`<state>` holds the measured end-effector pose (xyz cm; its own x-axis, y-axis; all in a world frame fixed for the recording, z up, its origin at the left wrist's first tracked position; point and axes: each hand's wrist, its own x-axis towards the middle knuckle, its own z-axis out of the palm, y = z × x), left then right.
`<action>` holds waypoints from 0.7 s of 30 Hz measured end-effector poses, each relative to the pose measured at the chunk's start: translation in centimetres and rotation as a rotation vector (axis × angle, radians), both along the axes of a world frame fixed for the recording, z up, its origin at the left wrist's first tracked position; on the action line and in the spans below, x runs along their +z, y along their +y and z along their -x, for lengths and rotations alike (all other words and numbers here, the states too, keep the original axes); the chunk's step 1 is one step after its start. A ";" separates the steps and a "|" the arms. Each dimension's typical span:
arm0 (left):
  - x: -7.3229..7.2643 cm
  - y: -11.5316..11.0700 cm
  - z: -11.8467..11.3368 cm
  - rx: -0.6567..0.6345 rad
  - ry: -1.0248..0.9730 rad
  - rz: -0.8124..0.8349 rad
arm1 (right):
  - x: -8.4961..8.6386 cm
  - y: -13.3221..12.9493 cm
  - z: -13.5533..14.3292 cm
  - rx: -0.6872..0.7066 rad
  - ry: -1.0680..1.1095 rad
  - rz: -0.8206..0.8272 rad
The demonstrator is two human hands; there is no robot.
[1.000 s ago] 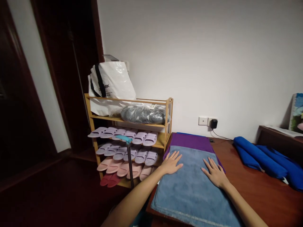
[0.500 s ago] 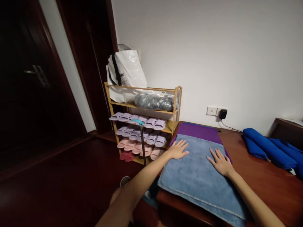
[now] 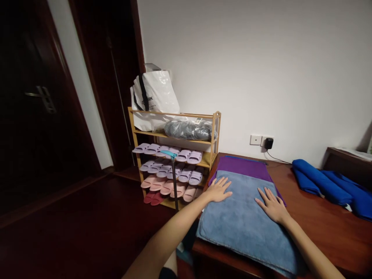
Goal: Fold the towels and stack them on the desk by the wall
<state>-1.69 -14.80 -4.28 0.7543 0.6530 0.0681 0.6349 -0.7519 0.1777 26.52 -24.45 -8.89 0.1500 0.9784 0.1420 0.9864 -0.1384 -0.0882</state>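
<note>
A blue-grey cloth (image 3: 244,221) lies flat on the reddish-brown table (image 3: 314,221), its near edge hanging slightly over the front. Beneath its far end shows a purple cloth (image 3: 244,166). My left hand (image 3: 219,190) rests on the left side of the blue-grey cloth, palm down with fingers spread. On the right side of the same cloth lies my right hand (image 3: 271,204), also flat with its fingers apart. Neither hand grips anything.
Rolled bright blue cloths (image 3: 322,184) lie on the table's right side. A wooden rack (image 3: 216,130) left of the table holds several slippers, a white bag (image 3: 159,91) and plastic-wrapped grey items. A dark pole with a light-blue top (image 3: 174,178) stands before it.
The view has shifted slightly, so the rack and wall socket appear a little lower or further left. Both hands remain flat on the blue-grey cloth.
</note>
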 end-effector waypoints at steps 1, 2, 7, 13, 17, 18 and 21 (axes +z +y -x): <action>0.0 0.1 0.0 -0.002 -0.002 0.002 | 0.0 0.0 0.0 -0.003 -0.003 -0.001; -0.1 0.1 0.0 -0.004 -0.004 0.003 | 0.0 0.0 0.0 -0.006 -0.005 -0.001; -0.6 0.7 -0.1 -0.016 -0.030 0.019 | -0.1 0.0 -0.2 -0.012 -0.021 0.012; -1.2 0.9 -0.3 -0.011 -0.072 0.044 | -0.3 0.0 -0.4 -0.026 -0.059 0.022; -0.8 0.2 0.0 -0.011 -0.057 0.045 | -0.3 -0.6 -0.1 -0.027 -0.057 0.006; -0.6 0.0 0.1 -0.011 -0.051 0.043 | -0.3 -0.8 0.1 -0.027 -0.054 0.003; -0.2 -0.5 0.5 -0.015 -0.038 0.037 | -0.3 -1.5 0.6 -0.032 -0.048 -0.009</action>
